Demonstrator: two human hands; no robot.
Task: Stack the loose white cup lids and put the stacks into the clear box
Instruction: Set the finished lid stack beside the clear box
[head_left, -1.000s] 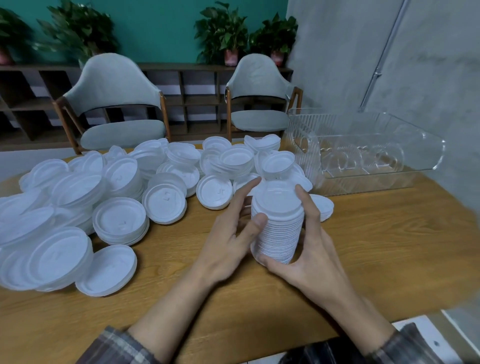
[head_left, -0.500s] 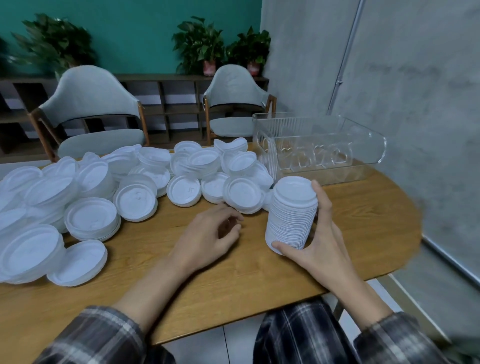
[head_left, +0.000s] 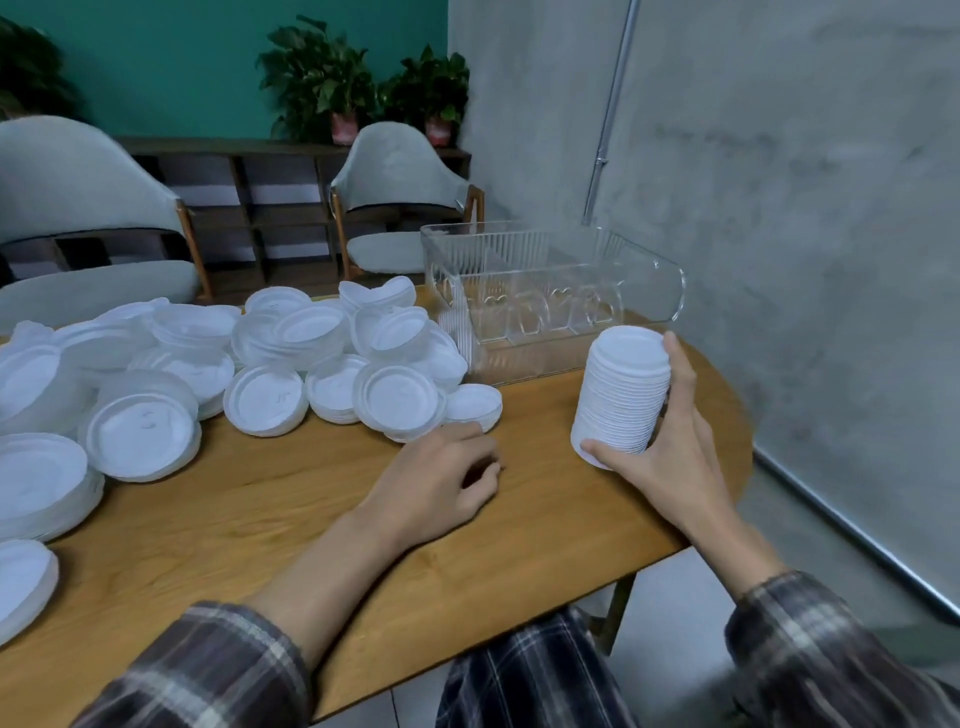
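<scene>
My right hand (head_left: 670, 447) grips a tall stack of white lids (head_left: 621, 392), thumb under its base and fingers up its right side. The stack tilts slightly and sits just in front of the clear box (head_left: 550, 296), which looks empty. My left hand (head_left: 441, 483) rests on the wooden table (head_left: 260, 509) with fingers loosely curled, holding nothing, just in front of the loose lids. A big pile of loose white lids (head_left: 218, 369) and short stacks covers the table's left and middle.
Two grey chairs (head_left: 400, 208) stand behind the table before a low wooden shelf with potted plants. A grey concrete wall (head_left: 779, 208) runs close along the right. The table's rounded right edge lies just beyond my right hand.
My left hand let go of the stack and dropped onto the table. My right hand carried the stack to the right, toward the front of the clear box. The view swung right.
</scene>
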